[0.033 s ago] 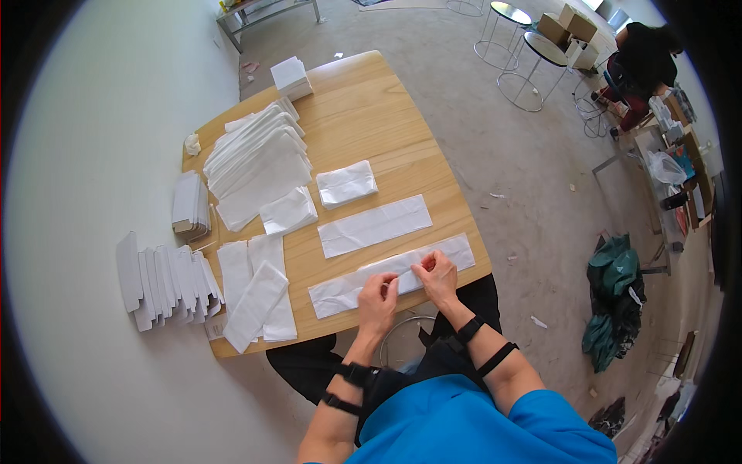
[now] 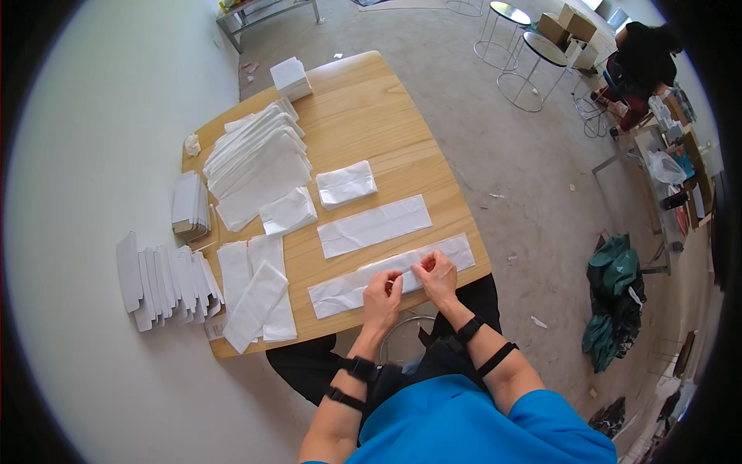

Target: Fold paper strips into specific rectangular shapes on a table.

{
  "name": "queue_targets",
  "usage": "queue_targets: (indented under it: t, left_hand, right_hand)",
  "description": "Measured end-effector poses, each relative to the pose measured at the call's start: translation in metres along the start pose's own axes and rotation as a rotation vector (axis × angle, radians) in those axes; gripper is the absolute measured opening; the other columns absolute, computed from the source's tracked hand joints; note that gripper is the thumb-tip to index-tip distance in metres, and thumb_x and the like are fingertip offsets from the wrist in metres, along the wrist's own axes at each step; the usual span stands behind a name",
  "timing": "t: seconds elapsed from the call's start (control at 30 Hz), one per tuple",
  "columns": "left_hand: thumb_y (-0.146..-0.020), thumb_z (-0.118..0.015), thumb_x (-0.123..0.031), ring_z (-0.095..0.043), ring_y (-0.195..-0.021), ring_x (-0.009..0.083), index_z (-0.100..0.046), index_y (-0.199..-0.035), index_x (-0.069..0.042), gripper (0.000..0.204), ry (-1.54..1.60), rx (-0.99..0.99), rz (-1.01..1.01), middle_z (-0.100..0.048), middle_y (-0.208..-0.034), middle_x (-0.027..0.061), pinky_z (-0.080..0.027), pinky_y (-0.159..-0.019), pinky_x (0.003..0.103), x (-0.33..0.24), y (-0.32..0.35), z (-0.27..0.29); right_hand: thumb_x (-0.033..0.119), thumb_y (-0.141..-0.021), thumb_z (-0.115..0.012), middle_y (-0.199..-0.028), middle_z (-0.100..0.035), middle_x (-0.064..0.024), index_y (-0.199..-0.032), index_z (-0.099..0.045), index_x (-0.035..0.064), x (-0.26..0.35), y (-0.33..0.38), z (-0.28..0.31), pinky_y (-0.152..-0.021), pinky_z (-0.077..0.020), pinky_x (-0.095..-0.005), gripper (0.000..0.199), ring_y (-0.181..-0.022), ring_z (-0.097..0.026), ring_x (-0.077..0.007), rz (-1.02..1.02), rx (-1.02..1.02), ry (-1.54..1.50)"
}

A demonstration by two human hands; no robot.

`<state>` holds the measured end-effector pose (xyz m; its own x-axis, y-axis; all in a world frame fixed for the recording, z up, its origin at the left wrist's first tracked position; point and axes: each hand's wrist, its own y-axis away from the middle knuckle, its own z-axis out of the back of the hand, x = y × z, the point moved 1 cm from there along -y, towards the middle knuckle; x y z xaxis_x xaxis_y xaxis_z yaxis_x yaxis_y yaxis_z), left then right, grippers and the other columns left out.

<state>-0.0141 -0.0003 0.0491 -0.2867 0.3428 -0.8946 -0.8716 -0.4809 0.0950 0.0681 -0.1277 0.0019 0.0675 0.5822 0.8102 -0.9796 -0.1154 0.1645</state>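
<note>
A long white folded strip [image 2: 336, 298], paper or thin cloth, lies along the table's near edge. Over its middle, my left hand [image 2: 382, 298] has thumb and fingers pinched together. My right hand [image 2: 437, 275] is pinched in the same way close beside it, the fingertips of both almost meeting. Whatever is between the fingers is too small to make out. Just beyond lies a shorter white folded strip [image 2: 375, 226], flat on the wood. Farther off sits a small stack of folded white sheets [image 2: 347, 184].
The wooden table [image 2: 363, 116] also bears a fanned pile of white sheets [image 2: 259, 162], more folded strips [image 2: 259, 301] and white cartons [image 2: 189, 205] by the wall. Round stools [image 2: 545, 48], a seated person [image 2: 648, 62] and a dark green bag [image 2: 614, 267] are to the right.
My left hand has shifted slightly to the right, closer to my right hand. My right hand and the strips look unmoved.
</note>
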Motion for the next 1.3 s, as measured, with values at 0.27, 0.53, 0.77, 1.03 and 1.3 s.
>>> queue_targets:
  t: [0.27,0.53,0.77,1.03,1.3]
  left_hand:
    - [-0.093,-0.055,-0.017,-0.060,-0.075,0.0097,-0.063,-0.102,-0.002,0.019,0.185,0.204,0.259,-0.065,-0.084,0.0035,-0.049,-0.072,0.024,0.045,-0.019,-0.028]
    - [-0.094,-0.055,-0.027,-0.058,-0.071,0.0096,-0.063,-0.097,-0.003,0.025,0.265,0.220,0.283,-0.064,-0.078,0.0029,-0.048,-0.067,0.025,0.051,-0.021,-0.026]
    - [-0.094,-0.056,-0.028,-0.056,-0.075,0.0090,-0.062,-0.099,-0.001,0.028,0.228,0.295,0.283,-0.063,-0.084,0.0017,-0.047,-0.071,0.023,0.039,-0.020,-0.021]
    - [-0.095,-0.055,-0.034,-0.056,-0.078,0.0086,-0.063,-0.100,-0.001,0.034,0.254,0.308,0.296,-0.063,-0.087,0.0025,-0.047,-0.072,0.024,0.045,-0.020,-0.020]
    - [-0.090,-0.062,-0.028,-0.059,-0.075,0.0103,-0.065,-0.096,-0.001,0.028,0.264,0.256,0.245,-0.066,-0.082,0.0042,-0.048,-0.070,0.025,0.044,-0.020,-0.021]
  right_hand:
    - [0.022,-0.072,-0.076,-0.068,-0.064,-0.0096,-0.079,-0.059,0.0038,0.006,0.007,0.002,-0.059,-0.0501,-0.0346,0.026,-0.063,-0.064,-0.0241,0.070,-0.028,-0.047]
    - [0.023,-0.074,-0.073,-0.068,-0.064,-0.0096,-0.083,-0.068,0.0033,0.015,0.016,0.007,-0.059,-0.0491,-0.0326,0.023,-0.062,-0.062,-0.0210,0.027,0.096,-0.006]
    - [0.023,-0.076,-0.068,-0.074,-0.066,-0.0138,-0.078,-0.069,0.0040,0.010,0.018,0.005,-0.062,-0.0494,-0.0374,0.019,-0.068,-0.064,-0.0278,0.113,0.071,0.063]
    - [0.022,-0.076,-0.069,-0.074,-0.065,-0.0138,-0.079,-0.068,0.0036,0.019,0.019,0.005,-0.064,-0.0496,-0.0383,0.019,-0.071,-0.063,-0.0286,0.105,0.040,0.199]
    - [0.017,-0.076,-0.068,-0.073,-0.065,-0.0129,-0.074,-0.068,0.0018,0.024,0.019,0.003,-0.063,-0.0496,-0.0381,0.015,-0.069,-0.063,-0.0282,0.139,0.059,0.082]
